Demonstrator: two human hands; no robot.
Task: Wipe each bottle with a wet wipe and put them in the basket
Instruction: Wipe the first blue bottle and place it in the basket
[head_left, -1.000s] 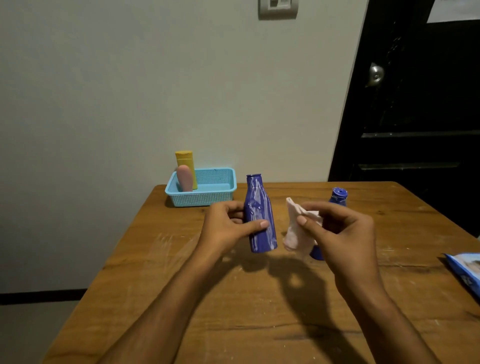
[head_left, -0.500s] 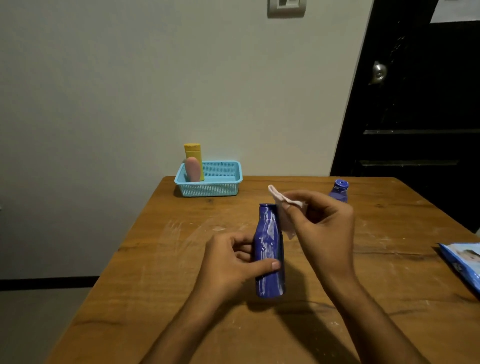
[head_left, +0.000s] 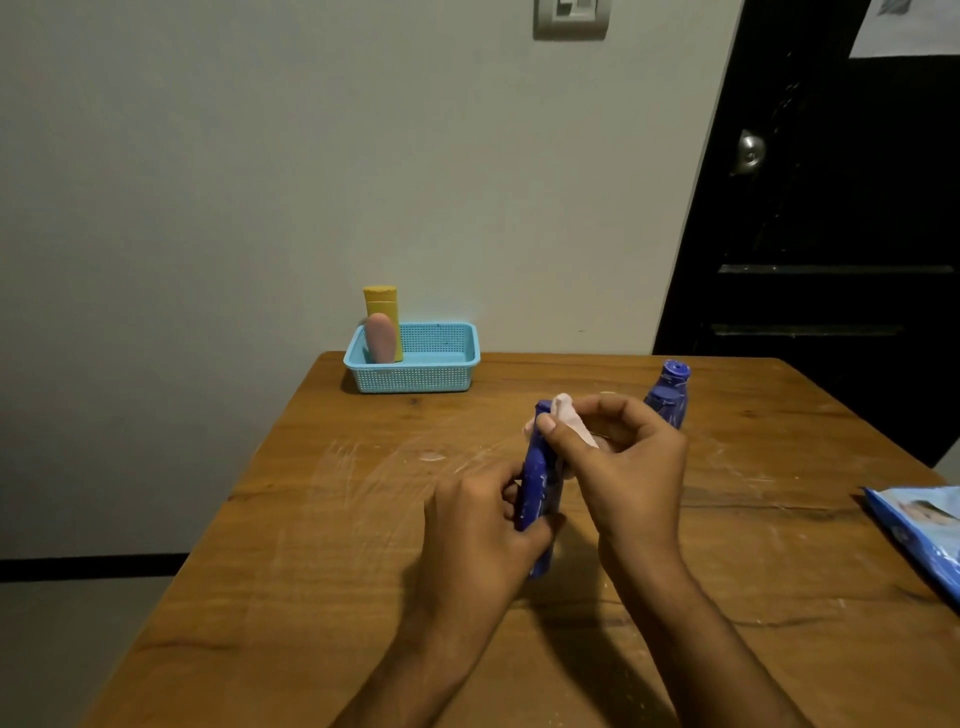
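Now the left hand (head_left: 480, 525) grips the blue bottle (head_left: 537, 483) upright, neck away from the person; the right hand (head_left: 623, 457) pinches the wipe (head_left: 569, 415), moved onto its neck since.

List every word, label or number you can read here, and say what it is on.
None can be read.
Blue wipes pack: printed picture, any lettering too blurred.
Blue bottle in the left hand's grip: white marks, illegible.
Paper on the door: too small to read.
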